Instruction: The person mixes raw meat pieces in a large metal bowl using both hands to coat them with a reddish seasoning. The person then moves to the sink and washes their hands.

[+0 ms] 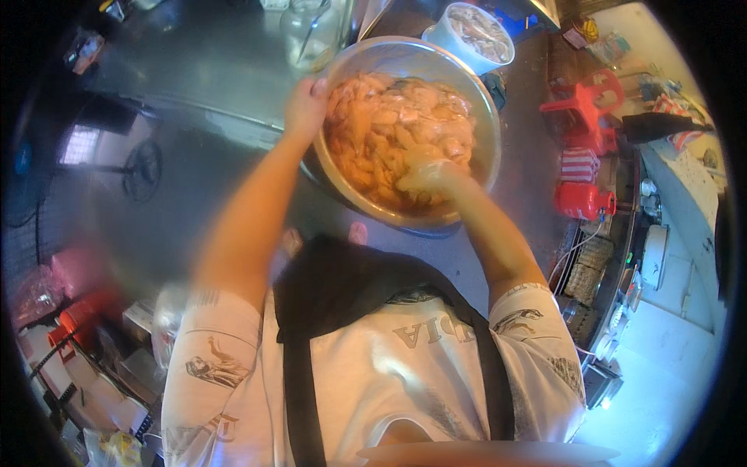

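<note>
A large metal bowl (488, 125) stands before me, full of raw meat pieces (362, 125), likely chicken, in an orange-brown marinade. At the bowl's left rim my left hand (306, 114) grips the edge, thumb on top. My right hand (430, 169) is sunk in the meat on the near right side, wearing what looks like a thin clear glove. Some of its fingers show spread among the pieces; the others are buried, so whether it grasps any meat is unclear.
Beyond the bowl stand a white tub (449, 46) of pale pieces and a glass jar (309, 38) on a metal worktop (192, 70). Rightward are a red plastic chair (589, 108) and a red gas cylinder (578, 200). A fan (143, 169) is at left.
</note>
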`<action>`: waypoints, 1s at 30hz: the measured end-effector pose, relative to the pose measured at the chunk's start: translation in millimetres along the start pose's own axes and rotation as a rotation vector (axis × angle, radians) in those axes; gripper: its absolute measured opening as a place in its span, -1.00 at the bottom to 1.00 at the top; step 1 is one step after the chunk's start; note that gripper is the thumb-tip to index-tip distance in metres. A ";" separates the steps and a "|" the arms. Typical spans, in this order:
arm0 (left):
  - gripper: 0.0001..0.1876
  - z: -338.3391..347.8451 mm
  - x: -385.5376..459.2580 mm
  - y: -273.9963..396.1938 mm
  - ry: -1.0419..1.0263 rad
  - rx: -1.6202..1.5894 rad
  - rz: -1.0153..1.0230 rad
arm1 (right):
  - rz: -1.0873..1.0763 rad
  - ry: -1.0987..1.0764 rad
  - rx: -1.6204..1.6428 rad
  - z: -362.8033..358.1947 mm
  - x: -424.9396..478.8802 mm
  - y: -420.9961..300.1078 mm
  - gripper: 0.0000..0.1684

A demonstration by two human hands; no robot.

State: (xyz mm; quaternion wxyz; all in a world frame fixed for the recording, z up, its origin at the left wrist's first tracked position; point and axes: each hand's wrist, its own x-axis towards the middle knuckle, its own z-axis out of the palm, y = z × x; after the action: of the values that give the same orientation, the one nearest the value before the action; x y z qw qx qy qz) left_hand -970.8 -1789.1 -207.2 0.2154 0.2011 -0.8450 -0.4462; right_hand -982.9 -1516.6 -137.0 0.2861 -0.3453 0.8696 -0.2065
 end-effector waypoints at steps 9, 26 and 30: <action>-0.58 -13.9 -16.9 24.0 -0.027 0.057 -0.083 | -0.191 0.200 1.400 -98.1 -104.1 -75.8 -0.45; -0.58 -10.0 -25.4 23.7 0.039 0.089 -0.027 | -0.277 0.574 1.091 -92.1 -166.0 -58.9 -0.46; -0.61 -10.4 -20.9 18.8 0.044 0.049 -0.020 | -0.069 0.636 1.060 -84.9 -137.3 -45.5 -0.46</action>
State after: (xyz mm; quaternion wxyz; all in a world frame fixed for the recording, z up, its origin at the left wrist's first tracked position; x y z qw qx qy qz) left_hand -950.7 -1775.1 -190.0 0.2246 0.2243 -0.8487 -0.4231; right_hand -933.2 -1434.9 0.8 0.1386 -0.1058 0.6797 -0.7125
